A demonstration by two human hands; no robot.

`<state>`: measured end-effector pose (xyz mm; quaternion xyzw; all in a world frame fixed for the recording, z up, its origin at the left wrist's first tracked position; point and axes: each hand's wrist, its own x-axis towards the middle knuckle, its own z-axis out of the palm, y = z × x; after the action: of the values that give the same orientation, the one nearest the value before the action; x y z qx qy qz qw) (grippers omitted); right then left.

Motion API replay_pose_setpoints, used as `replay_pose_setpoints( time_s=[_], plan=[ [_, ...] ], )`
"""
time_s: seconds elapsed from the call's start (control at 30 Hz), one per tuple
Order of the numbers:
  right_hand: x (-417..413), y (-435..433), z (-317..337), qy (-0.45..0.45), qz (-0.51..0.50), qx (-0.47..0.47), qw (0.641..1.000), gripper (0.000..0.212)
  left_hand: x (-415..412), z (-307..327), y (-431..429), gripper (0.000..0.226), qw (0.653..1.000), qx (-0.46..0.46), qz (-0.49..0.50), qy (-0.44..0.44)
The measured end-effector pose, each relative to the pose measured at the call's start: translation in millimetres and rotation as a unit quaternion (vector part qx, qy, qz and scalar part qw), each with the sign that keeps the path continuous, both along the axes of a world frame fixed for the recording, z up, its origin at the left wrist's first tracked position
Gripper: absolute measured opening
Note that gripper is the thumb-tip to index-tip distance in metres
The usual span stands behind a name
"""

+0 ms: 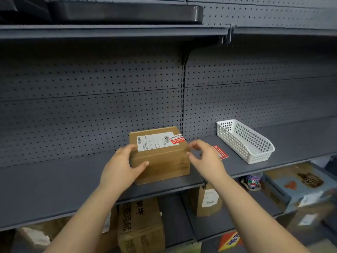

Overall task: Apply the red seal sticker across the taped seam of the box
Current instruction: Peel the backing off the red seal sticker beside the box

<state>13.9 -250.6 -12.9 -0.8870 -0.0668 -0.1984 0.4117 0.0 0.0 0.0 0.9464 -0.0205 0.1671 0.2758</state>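
— Where is the box [160,161]?
— Brown cardboard, closed, lying flat on the shelf [73,179], white label [155,141] on top.
— And the red seal sticker [176,139]?
— Stuck at the top's far right corner, overlapping the label's edge.

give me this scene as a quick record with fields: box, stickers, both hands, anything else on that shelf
box: brown cardboard box on the grey shelf, white shipping label on top
seal: red seal sticker on the box top, over the label's right end
left: left hand grips the box's front left corner
right: right hand at the box's right edge, fingers curled, contact unclear
nearby: red sheet partly behind the right hand; white basket further right
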Motion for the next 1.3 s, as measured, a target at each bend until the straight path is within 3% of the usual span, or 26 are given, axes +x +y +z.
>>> replay_pose_setpoints(
  time_s=[0.33, 0.47, 0.7, 0.93, 1.13, 1.3],
  plan=[
    [68.4, -14.0, -8.0, 0.068, 0.046, -0.001, 0.997, 0.041, 57.6, -13.9, -21.2, 0.072, 1.000, -0.004, 0.022, 0.021],
    [96.0, -19.0, -11.2, 0.093, 0.091, 0.030, 0.991, 0.043, 79.9, -18.9, -31.1, 0.072, 0.996, -0.017, 0.058, 0.071],
    [125.4, -31.0, -30.3, 0.197, 0.227, 0.116, 0.947, 0.044, 86.1, -28.0, -39.8, 0.077, 0.986, 0.023, 0.132, 0.095],
    [175.6, -31.6, -13.1, 0.116, 0.272, -0.037, 0.955, 0.038, 87.1, -27.8, -41.9, 0.068, 0.982, 0.054, 0.152, 0.100],
    [205.8, -11.6, 3.0, 0.087, 0.354, -0.191, 0.912, 0.040, 94.1, -25.9, -26.8, 0.068, 0.985, 0.060, 0.131, 0.093],
    [212.1, -2.4, 6.5, 0.098, 0.420, -0.209, 0.878, 0.041, 98.8, -28.9, -12.0, 0.068, 0.989, 0.071, 0.109, 0.074]
  ],
)
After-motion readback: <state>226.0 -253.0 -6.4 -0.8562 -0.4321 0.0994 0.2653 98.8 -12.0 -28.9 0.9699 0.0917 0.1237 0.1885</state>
